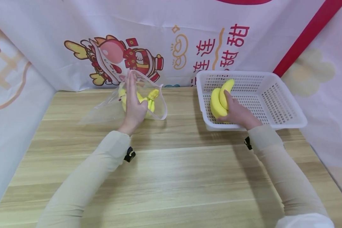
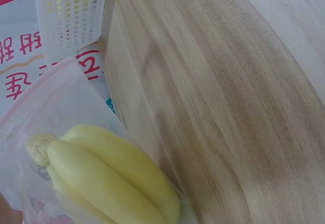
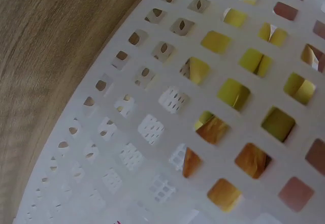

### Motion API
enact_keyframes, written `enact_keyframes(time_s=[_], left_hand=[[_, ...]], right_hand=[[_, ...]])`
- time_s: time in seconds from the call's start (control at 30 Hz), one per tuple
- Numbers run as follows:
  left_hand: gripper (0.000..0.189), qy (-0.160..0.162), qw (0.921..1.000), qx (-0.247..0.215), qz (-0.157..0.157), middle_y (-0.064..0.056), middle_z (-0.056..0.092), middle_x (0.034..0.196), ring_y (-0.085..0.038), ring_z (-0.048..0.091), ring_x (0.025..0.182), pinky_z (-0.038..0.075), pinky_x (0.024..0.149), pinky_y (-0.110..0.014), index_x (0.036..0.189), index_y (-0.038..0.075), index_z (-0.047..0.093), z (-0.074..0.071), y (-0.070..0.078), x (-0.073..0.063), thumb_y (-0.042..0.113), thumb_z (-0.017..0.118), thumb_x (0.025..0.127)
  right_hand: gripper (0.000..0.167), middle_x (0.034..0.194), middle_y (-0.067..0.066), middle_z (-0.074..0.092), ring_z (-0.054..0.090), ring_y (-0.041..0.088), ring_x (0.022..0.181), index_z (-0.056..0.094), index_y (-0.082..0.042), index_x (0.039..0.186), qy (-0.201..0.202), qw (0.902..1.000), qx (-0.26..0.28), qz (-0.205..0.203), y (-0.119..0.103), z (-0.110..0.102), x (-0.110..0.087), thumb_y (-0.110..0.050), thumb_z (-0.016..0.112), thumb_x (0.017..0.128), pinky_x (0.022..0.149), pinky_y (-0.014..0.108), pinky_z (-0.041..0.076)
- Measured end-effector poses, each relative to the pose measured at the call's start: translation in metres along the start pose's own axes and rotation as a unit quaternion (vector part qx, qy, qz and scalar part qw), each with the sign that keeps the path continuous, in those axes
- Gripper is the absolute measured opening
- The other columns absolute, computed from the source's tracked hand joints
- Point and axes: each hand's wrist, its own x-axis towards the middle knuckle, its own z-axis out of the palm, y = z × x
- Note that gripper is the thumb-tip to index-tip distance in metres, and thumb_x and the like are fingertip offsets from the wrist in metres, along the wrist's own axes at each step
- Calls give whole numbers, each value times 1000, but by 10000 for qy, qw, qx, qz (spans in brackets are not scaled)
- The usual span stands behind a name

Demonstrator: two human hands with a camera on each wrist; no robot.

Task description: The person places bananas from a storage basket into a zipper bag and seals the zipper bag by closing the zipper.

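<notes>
A clear zip bag (image 1: 158,111) with a pink-edged mouth lies on its side at the left, with a bunch of yellow bananas (image 2: 106,176) inside. My left hand (image 1: 136,109) is at the bag's mouth, its fingers straight and pointing away from me. Only a sliver of that hand shows in the left wrist view. To the right, my right hand (image 1: 237,112) reaches into a white plastic basket (image 1: 297,118) and grips a bunch of bananas (image 1: 218,103) at the basket's left end. Through the basket's holes, the right wrist view shows yellow banana pieces and parts of the fingers.
The wooden table (image 1: 185,177) stretches in front of both arms. Behind it hangs a white printed cloth (image 1: 171,15) with a cartoon figure and red characters. The basket stands close to the cloth at the table's back right.
</notes>
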Motion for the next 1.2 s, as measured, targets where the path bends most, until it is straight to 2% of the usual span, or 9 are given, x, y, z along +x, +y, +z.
enact_keyframes(time_s=[0.13,0.2,0.27,0.37,0.53,0.7,0.83,0.97,1.2], left_hand=[[94,3,10000,14,39,9,-5,163,-5,-5,149,5,123,-31,155,18,2,1,-1,-1,-15,43,77],[94,2,10000,20,44,8,-5,163,-5,-5,149,5,123,-31,155,17,2,1,-1,-1,-14,43,76],[93,-1,10000,29,41,8,-5,163,-6,-5,149,4,123,-31,155,16,2,1,-1,-1,-13,43,77],[93,-41,10000,73,-9,9,-6,163,-5,-6,149,4,123,-31,155,18,1,1,-1,-2,-12,43,77],[94,-110,9999,71,-111,12,-7,162,-7,-8,150,3,123,-31,155,21,0,1,0,-3,-12,44,78],[95,-118,9998,85,-101,12,-7,162,-13,-9,150,1,123,-32,155,20,-1,1,0,-3,-13,44,78],[95,-118,9999,56,-65,11,-7,162,-9,-10,150,1,123,-32,155,20,-1,3,-2,-3,-13,44,77],[95,-130,9999,55,-34,11,-7,162,-8,-11,149,0,123,-32,155,20,-1,3,-2,-3,-13,44,78],[94,-150,9998,134,-76,10,-7,162,-7,-12,149,1,123,-31,155,19,0,4,0,-3,-13,45,79]], right_hand=[[126,153,33,17,32,46,135,-24,-17,150,19,9998,138,-109,1,-1,2,-30,78,76,107,61,33],[124,154,31,18,33,44,136,-22,-16,150,47,9997,167,-161,1,-1,2,-28,77,77,109,59,32],[122,154,30,21,38,42,132,-20,-16,151,99,9997,114,-169,2,-1,2,-28,77,78,107,59,35],[119,149,29,31,48,37,118,-17,-19,152,219,9997,2,-130,3,0,2,-30,76,78,98,57,43],[116,143,31,36,50,35,104,-14,-19,153,416,9991,-65,-97,7,1,2,-33,74,79,87,54,48],[114,140,35,36,51,39,106,-10,-11,153,617,9980,-32,-152,9,1,3,-33,73,79,87,57,48],[108,136,32,40,49,37,107,0,-3,153,886,9957,150,-212,8,1,3,-31,72,78,90,58,46],[103,133,30,43,49,35,102,7,-1,152,1099,9936,223,-163,6,1,3,-32,71,78,87,55,47],[99,129,28,46,50,34,99,11,-1,151,1254,9918,243,-102,4,-1,0,-33,70,79,83,52,48]])
